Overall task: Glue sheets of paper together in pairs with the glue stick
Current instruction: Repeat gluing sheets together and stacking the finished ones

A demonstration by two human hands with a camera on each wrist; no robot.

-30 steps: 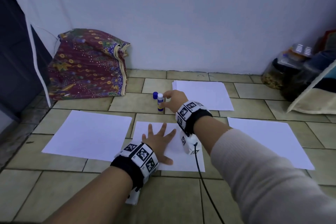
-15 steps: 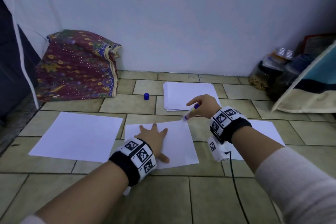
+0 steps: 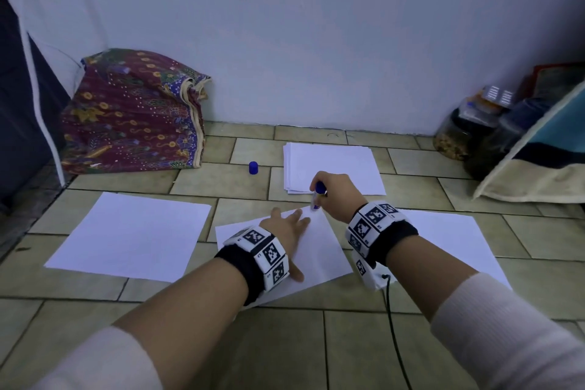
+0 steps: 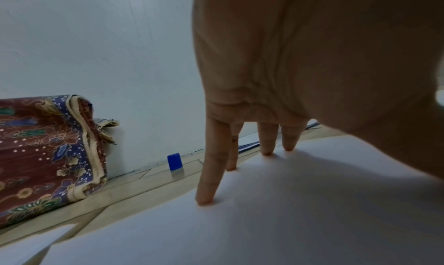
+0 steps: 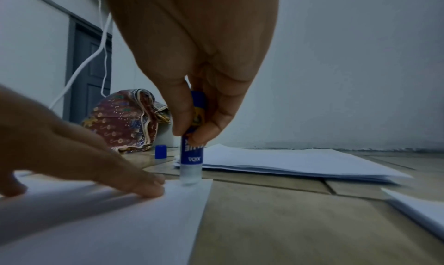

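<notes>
Firstly, head view — hands: the left hand (image 3: 286, 233) lay flat, fingers spread, on the middle sheet (image 3: 319, 250); the right hand (image 3: 335, 196) was curled round the glue stick (image 3: 318, 196), tip down at that sheet's far corner.
Head view — risk: the sheet sat skewed on the floor (image 3: 221, 342); a hard stroke so near the corner would likely crease it or drag it.
Head view — surroundings: the paper stack (image 3: 335, 161) lay just beyond, single sheets lay left and right, and the blue cap (image 3: 253, 167) stood apart on the tiles.
Left wrist view — hold-down: four fingertips (image 4: 204, 198) pressed on smooth matte paper; the palm was raised, so I judged the hold light.
Left wrist view — cap: it stood upright near the patterned cloth bundle (image 4: 48, 151); an open stick could dry.
Right wrist view — stick: a slim blue cylinder with a pale translucent end, pinched between thumb and fingers, touching the paper near its edge.
Right wrist view — risk: overrunning the edge would smear glue on the glazed tiles.
</notes>
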